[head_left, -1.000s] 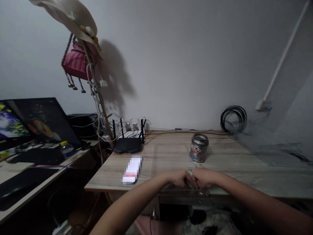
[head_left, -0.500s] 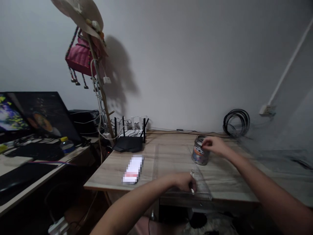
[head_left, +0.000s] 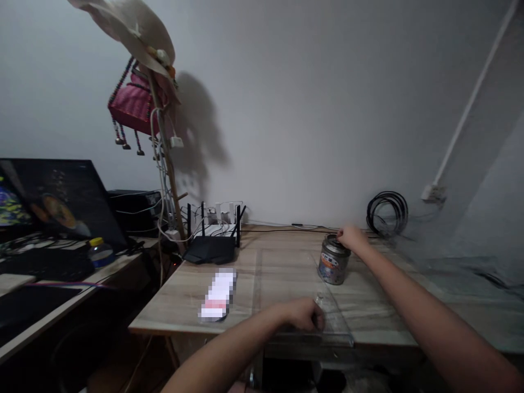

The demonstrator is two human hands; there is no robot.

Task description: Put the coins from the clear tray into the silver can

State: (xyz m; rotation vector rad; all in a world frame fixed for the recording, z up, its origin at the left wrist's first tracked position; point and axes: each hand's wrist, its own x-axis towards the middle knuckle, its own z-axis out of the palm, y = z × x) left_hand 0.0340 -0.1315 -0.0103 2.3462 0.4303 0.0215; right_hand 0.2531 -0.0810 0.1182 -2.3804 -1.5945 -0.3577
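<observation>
A round metal can (head_left: 333,265) with a printed label stands upright toward the right of the table. My right hand (head_left: 352,240) is over its top, with fingertips pinched at the back of the rim, where a thin handle seems to be; the exact contact is too small to tell. My left hand (head_left: 307,315) is curled closed near the table's front edge, over a clear plastic sheet (head_left: 286,273). Whatever lies inside those fingers is hidden. A small clear object (head_left: 319,297) is just beyond that hand, its kind unclear.
On the wooden table (head_left: 172,305) lie a lit phone (head_left: 219,295) and a black router (head_left: 210,249). A coiled black cable (head_left: 387,214) rests by the wall. At left are a monitor (head_left: 61,202) and a yellow-capped bottle (head_left: 100,254); a pole holds a hat (head_left: 135,33) and pink bag (head_left: 133,106).
My right hand has shifted from the can's right side to above the back of its rim. The left hand stays curled near the front edge. The view has tilted and turned slightly.
</observation>
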